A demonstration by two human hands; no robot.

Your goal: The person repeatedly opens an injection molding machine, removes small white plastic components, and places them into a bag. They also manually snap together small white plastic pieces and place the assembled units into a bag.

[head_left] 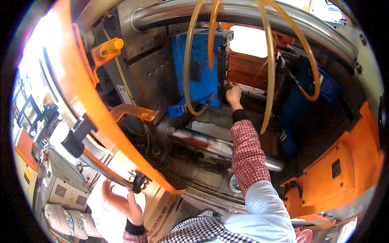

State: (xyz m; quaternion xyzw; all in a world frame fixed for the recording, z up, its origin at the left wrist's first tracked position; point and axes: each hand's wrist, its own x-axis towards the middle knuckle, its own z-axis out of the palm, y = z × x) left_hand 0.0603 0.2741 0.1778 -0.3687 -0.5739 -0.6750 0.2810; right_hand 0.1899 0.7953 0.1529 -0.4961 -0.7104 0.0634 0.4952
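Right hand (234,96): extended into the machine bay, fingers bent and set close together at the right-hand side of the blue, box-shaped metal block (198,60). The block stands upright immediately left of these fingertips, its dark edge nearest them, its bulk rising above. Contact with that edge, and whether a small item is pinched, cannot be told.

A curved, translucent amber hose (188,60) hangs to the left of the right fingers, in front of the block; a second, pale yellow translucent hose (267,81) hangs to their right. A polished, round steel bar (206,142) runs below them.

Left hand (121,202): positioned outside the bay, thumb held apart from the fingers, beneath the lower end of an orange-and-dark, tubular handle (103,166). A black, jointed fitting (139,182) is just right of these fingers. Whether they grip the handle cannot be told
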